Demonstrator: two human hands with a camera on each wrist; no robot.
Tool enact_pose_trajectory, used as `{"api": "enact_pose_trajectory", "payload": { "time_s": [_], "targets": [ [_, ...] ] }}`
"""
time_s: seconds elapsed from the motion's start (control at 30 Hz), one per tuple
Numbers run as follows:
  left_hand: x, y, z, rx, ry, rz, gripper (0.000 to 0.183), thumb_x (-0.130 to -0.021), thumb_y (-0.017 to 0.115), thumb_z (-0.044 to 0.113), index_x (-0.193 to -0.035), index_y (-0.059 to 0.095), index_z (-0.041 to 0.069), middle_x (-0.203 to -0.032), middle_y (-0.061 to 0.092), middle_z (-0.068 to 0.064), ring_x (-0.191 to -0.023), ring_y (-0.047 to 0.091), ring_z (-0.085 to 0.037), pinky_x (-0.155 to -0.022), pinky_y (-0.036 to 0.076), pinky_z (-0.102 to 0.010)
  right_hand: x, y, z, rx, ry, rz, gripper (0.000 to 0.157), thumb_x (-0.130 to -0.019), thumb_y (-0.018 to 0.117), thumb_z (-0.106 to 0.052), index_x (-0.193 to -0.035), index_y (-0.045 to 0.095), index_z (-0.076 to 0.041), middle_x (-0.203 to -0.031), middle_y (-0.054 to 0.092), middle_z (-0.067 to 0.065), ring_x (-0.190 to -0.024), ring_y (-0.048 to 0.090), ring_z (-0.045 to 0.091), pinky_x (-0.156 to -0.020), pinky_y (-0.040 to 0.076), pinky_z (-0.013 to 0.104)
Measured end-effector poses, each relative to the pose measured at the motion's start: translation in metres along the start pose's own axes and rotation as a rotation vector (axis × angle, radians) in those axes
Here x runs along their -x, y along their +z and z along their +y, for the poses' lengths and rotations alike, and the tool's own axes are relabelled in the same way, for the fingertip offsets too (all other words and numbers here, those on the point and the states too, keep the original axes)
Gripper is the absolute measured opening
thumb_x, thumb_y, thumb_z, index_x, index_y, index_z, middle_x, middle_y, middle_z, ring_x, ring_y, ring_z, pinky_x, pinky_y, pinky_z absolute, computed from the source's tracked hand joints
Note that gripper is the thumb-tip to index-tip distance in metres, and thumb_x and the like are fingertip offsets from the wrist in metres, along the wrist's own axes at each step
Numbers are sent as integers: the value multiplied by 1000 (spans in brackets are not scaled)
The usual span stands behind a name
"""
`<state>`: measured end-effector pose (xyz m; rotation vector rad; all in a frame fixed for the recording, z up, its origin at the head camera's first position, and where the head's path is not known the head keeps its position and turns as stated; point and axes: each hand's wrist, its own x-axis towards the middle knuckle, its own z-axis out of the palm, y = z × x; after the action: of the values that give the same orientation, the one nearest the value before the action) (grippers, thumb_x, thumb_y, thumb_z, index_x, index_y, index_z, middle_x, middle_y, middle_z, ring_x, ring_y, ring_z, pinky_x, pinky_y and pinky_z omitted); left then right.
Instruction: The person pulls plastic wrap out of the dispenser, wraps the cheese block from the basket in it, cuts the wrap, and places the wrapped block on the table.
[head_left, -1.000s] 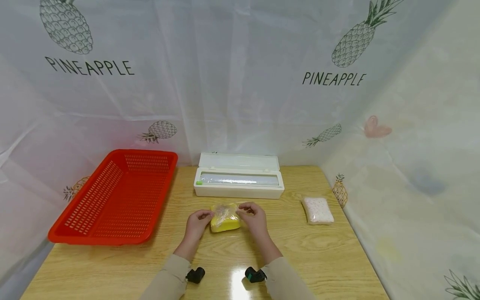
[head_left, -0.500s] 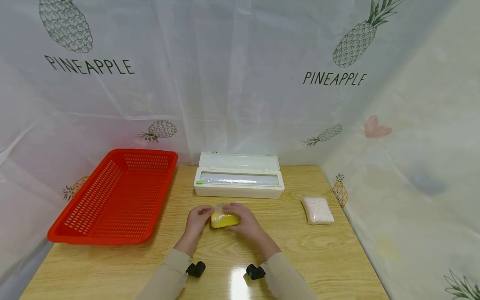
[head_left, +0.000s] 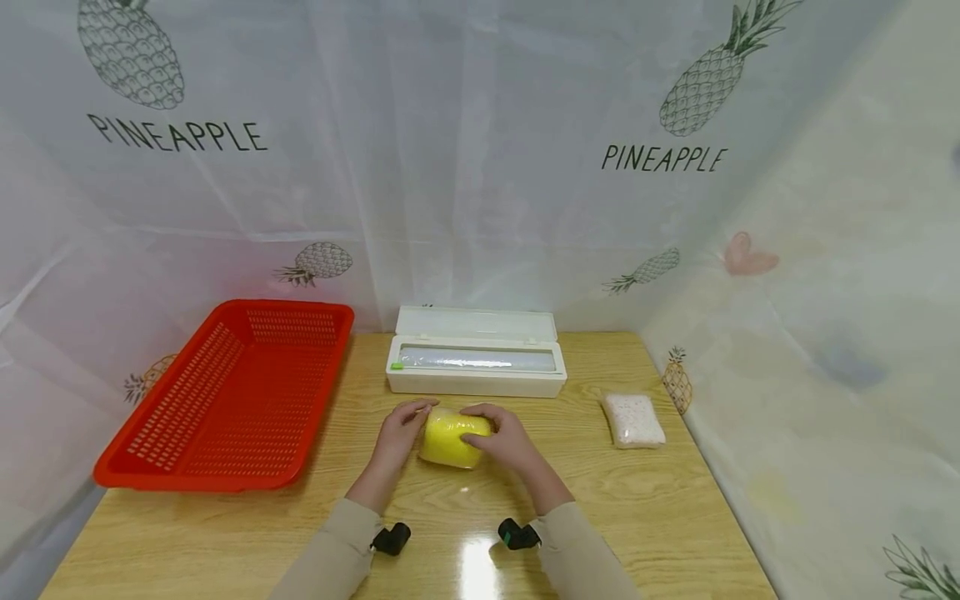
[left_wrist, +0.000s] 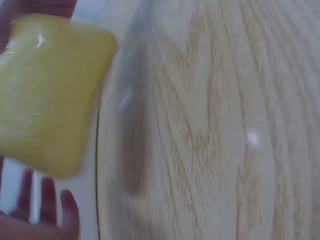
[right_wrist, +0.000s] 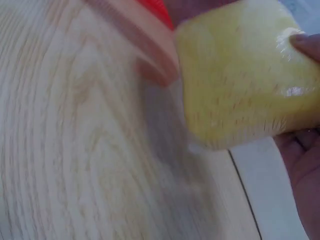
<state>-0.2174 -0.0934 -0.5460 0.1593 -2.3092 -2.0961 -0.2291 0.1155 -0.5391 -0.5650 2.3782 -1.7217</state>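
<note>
A yellow rounded block [head_left: 447, 439] wrapped in clear film is tilted up between my hands, near the middle of the table. My right hand [head_left: 506, 435] grips its right side, thumb across the front and fingers behind; the right wrist view shows that thumb [right_wrist: 306, 46] on the shiny film. At the block's upper left corner, my left hand [head_left: 396, 431] has its thumb and index finger close together, seemingly pinching the film. In the left wrist view its other fingers [left_wrist: 47, 200] spread loosely below the block, while its thumb and index tips are not clearly seen.
Behind the block stands a white cling film dispenser [head_left: 476, 382], lid raised, with a film roll and a green slider. A red perforated basket [head_left: 225, 400] is at the left. Another wrapped block, pale pinkish white [head_left: 633, 420], lies to the right on the wooden table [head_left: 600, 508].
My right hand went from pinching film at the block's right edge to gripping its side. The block has turned up, showing a smooth yellow face. My left hand shifted slightly.
</note>
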Motion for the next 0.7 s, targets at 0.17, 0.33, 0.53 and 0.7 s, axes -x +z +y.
{"api": "enact_pose_trajectory", "payload": {
  "time_s": [0.17,0.33,0.53,0.7],
  "targets": [
    [10,3,9,106,-22,-81,61,-106,31,40,-125,56,-13,-126,56,-26,-120,51,-40,-103,40,-50,2,-5,-5,-169,51,-6,33,-92,68,-13,-122,65,1,-127,62,12,-115,55,24,-95,47,35],
    [24,11,20,110,-23,-148,52,-104,47,34,-146,40,4,-126,53,-22,-104,58,-31,-86,52,-41,6,-9,-20,-236,110,-6,33,-97,60,-15,-123,63,5,-119,64,14,-95,61,16,-83,50,31],
    [38,26,20,116,52,-210,69,-91,69,14,-151,34,17,-138,40,-20,-105,55,-29,-77,54,-38,8,-4,-21,-244,116,76,34,-102,53,-22,-129,62,-2,-130,58,14,-112,57,24,-88,50,33],
    [36,31,4,89,46,-195,65,-91,71,18,-148,40,15,-142,40,-18,-111,53,-31,-82,51,-39,17,-1,-33,-245,122,72,30,-103,46,-10,-124,63,3,-130,58,17,-112,57,27,-87,51,34]
  ]
}}
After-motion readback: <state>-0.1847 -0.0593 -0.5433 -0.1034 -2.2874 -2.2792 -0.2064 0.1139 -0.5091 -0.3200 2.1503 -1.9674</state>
